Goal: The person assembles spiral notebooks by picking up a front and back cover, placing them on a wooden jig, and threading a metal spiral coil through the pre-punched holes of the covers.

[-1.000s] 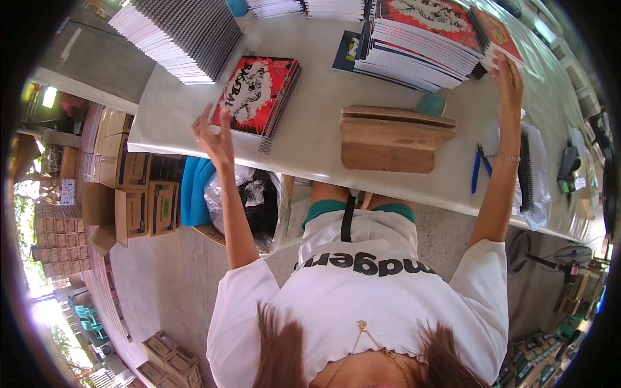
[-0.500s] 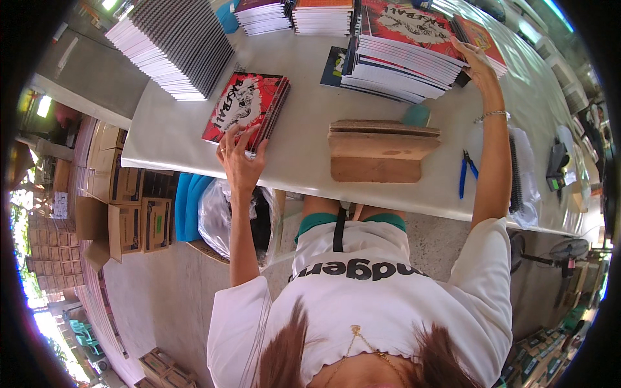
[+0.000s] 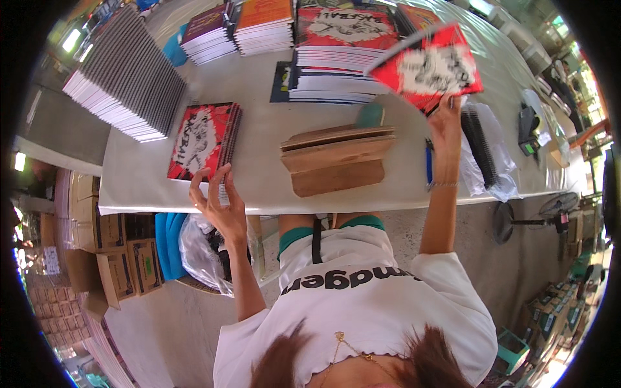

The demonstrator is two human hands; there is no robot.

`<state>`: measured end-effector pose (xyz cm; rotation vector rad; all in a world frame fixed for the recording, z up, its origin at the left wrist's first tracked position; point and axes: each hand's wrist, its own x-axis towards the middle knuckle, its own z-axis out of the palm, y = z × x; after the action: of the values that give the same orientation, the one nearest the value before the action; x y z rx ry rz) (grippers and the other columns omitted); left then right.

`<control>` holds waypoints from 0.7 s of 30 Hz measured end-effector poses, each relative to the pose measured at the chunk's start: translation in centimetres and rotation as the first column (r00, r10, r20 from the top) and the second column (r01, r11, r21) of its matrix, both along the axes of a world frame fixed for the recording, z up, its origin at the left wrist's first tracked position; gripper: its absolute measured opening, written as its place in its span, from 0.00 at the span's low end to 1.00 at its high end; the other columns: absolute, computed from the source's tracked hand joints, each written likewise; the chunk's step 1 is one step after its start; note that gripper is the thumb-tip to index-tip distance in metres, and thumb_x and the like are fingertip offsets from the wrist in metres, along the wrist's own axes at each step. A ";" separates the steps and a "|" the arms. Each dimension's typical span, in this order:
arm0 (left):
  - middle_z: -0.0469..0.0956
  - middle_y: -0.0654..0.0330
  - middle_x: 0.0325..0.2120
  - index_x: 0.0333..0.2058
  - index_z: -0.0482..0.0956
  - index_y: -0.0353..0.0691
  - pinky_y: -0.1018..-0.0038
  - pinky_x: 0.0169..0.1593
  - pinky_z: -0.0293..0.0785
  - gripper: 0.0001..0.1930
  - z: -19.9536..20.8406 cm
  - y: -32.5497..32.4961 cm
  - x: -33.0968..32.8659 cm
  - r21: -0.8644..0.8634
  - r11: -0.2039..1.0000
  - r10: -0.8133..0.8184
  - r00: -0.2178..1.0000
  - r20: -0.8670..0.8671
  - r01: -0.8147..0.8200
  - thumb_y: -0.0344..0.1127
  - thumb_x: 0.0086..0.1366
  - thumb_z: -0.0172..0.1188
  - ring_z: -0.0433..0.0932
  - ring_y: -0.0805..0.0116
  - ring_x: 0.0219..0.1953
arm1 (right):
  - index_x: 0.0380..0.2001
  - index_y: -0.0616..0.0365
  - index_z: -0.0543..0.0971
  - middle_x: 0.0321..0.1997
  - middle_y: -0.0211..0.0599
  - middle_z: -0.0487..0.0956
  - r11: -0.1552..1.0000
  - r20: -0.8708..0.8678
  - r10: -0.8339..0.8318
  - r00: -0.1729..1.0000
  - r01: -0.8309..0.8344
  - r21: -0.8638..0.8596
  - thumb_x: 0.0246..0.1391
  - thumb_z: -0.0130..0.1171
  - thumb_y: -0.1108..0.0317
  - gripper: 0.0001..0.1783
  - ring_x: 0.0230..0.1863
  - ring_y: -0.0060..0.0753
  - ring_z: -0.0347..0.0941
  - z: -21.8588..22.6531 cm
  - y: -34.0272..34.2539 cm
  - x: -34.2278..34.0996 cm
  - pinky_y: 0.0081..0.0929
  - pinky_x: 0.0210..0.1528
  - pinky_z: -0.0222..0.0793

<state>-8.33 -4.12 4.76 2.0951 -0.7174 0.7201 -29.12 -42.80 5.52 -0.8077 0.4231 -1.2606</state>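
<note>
My right hand grips the lower edge of a red-covered booklet, raised at a tilt above the table. It is slightly blurred. Behind it, to the left, stands a tall stack of similar booklets, a red cover on top. My left hand has its fingers spread at the near edge of a short pile of red spiral notebooks. Its fingertips touch or nearly touch that edge. Between my hands a folded brown cardboard stand rests on the table.
A tall stack of spiral-bound notebooks rises at the left. Purple booklets and orange booklets stand at the back. Black binding coils lie on clear plastic at the right, beside blue-handled pliers. Cardboard boxes sit below left.
My right hand has lifted a red booklet from the stack and brought it nearer. My left hand's fingers have spread and drawn back slightly at the notebook pile. The view has shifted right.
</note>
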 end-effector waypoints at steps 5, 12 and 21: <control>0.71 0.57 0.43 0.36 0.84 0.43 0.61 0.55 0.64 0.08 0.0 -2.1 -2.7 -0.108 0.990 -0.102 0.993 -0.057 0.096 0.26 0.58 0.64 0.69 0.59 0.51 | 0.52 0.49 0.71 0.43 0.17 0.74 0.993 0.031 0.121 0.992 -0.121 -0.014 0.59 0.56 0.77 0.19 0.41 0.06 0.68 -1.3 5.4 -3.4 0.11 0.37 0.65; 0.68 0.56 0.51 0.53 0.71 0.37 0.63 0.58 0.62 0.24 0.0 -6.0 -4.6 -0.451 0.835 -0.466 0.843 -0.270 0.317 0.29 0.58 0.65 0.67 0.63 0.54 | 0.58 0.52 0.69 0.54 0.27 0.73 0.995 -0.334 -0.002 0.942 -0.031 -0.092 0.62 0.54 0.72 0.21 0.55 0.21 0.68 -3.4 8.2 -2.7 0.25 0.55 0.67; 0.64 0.57 0.57 0.53 0.68 0.36 0.74 0.56 0.64 0.29 -1.5 -7.3 0.2 -0.597 0.621 -0.774 0.514 -0.369 0.507 0.30 0.53 0.70 0.68 0.70 0.51 | 0.62 0.50 0.67 0.57 0.52 0.68 0.490 -0.574 -0.782 0.243 -0.328 -0.807 0.53 0.55 0.76 0.30 0.63 0.55 0.59 -4.5 8.2 -2.7 0.43 0.60 0.60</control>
<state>-8.09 -11.44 3.25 1.3226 -0.8177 -0.2447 -31.77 -34.56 1.07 -2.6174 1.0175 -1.0959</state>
